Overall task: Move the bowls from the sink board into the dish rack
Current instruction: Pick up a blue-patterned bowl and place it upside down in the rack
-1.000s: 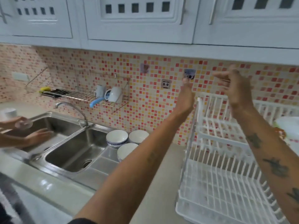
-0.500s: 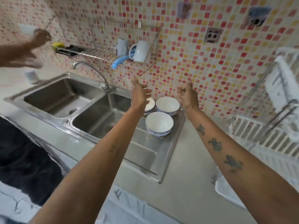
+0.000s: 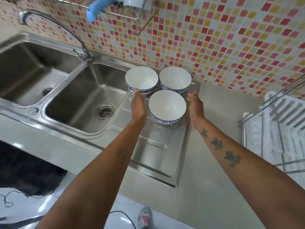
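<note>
Bowls on the sink board, hands closing in on the nearest one

Hands flank the nearest bowl (image 3: 167, 106), which stands upright on the sink board (image 3: 153, 146) just right of the basin. The left hand (image 3: 138, 107) is beside its left wall, the right hand (image 3: 195, 107) beside its right, and both look open, fingers stretched forward and holding nothing. The left fingertips (image 3: 136, 91) reach as far as the lower edge of the back left bowl (image 3: 141, 79); whether they touch it I cannot tell. The right fingertips are blurred.

To do this step well, I would settle on one bowl first. The near one is the natural pick, since it blocks the two behind. Close the palms on its outer wall below the rim, or hook thumbs over the rim with the fingers under the foot. The glaze looks smooth and may be wet, so grip firmly before lifting. Lift straight up to clear the neighbours, because the back right bowl (image 3: 175, 79) sits close behind and a sideways drag could knock it. Then carry it right across the counter (image 3: 211, 179) to the dish rack (image 3: 279, 129).

Count: three bowls, all white inside with a blue patterned band outside, all on the sink board in a tight triangle, none in the rack. One white rack, at the right edge of the view. Two basins in the sink, one tap (image 3: 54, 25). Two hands, both empty
</note>
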